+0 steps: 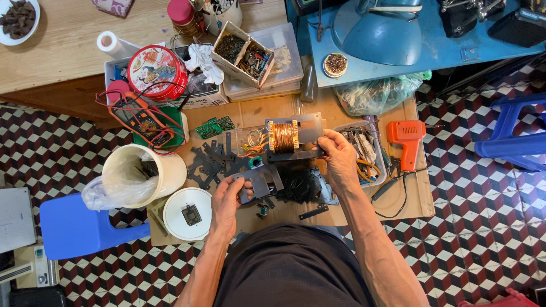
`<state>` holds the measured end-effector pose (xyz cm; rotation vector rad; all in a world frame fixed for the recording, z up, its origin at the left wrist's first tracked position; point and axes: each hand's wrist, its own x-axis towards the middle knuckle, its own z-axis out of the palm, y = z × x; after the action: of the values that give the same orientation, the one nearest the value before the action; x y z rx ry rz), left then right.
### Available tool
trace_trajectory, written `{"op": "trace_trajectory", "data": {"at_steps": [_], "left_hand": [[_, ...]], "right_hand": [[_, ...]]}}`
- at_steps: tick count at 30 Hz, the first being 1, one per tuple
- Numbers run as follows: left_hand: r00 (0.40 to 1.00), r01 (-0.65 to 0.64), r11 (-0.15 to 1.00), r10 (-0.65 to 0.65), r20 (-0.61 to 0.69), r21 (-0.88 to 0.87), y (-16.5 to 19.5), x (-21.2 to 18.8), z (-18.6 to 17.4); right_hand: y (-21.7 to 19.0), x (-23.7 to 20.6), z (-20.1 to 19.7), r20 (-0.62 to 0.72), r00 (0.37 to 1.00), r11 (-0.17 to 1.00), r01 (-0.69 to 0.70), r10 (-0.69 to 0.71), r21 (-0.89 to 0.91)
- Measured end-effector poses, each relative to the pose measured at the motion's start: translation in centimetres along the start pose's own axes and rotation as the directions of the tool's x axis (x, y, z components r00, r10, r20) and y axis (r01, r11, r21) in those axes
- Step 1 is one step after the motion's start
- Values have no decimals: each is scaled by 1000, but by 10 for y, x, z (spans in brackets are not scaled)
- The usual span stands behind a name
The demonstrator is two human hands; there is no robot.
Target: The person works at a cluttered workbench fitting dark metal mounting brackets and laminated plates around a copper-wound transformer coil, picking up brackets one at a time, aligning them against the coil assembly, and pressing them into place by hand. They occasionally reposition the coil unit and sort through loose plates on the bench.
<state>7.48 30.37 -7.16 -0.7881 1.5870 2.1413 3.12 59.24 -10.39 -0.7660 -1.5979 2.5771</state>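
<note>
The right hand (339, 162) is clamped on a transformer core (293, 138), a copper-wound coil set in grey steel plates, held up over the middle of the cardboard sheet (418, 199) that covers the floor. The left hand (227, 199) pinches a single grey lamination plate (257, 185) just below and left of the core; both grips are closed on metal. A heap of loose dark laminations (210, 162) lies to the left of the core, so the work in hand looks like taking plates from, or fitting them to, the stack; I judge the next move calls for lining the thin plate square with the coil's slot while the right hand keeps the core steady. Among the containers, a round red tin with a pictured lid (154, 71) sits upper left, beside a roll of white tape (108, 41). A cream bucket lined with a plastic bag (142, 176) stands left, a white round lid (187, 213) below it. An orange soldering gun (406, 139) lies right of a clear tool tray (372, 156).
</note>
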Motion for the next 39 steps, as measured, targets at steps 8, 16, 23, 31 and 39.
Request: {"op": "trace_trajectory", "data": {"at_steps": [8,16,23,31,39], "left_hand": [[999,30,999,-29,15,-42,7,-4,-24],[999,-4,930,20,39,-367,14,13,-39],[995,-27,927,61,79,-373,21,44,-14],[982,-78,929,134,133,-362,24,56,6],[986,-130,962,151,72,-242,9,59,35]], "right_hand": [[0,-2,14,12,999,999,35,-35,3],[1,-5,32,-11,999,962,40,-44,-271],[-5,-9,55,93,962,739,259,-258,-622],[-18,-16,71,306,852,225,427,-425,-876],[-19,-16,74,302,871,228,408,-387,-884]]}}
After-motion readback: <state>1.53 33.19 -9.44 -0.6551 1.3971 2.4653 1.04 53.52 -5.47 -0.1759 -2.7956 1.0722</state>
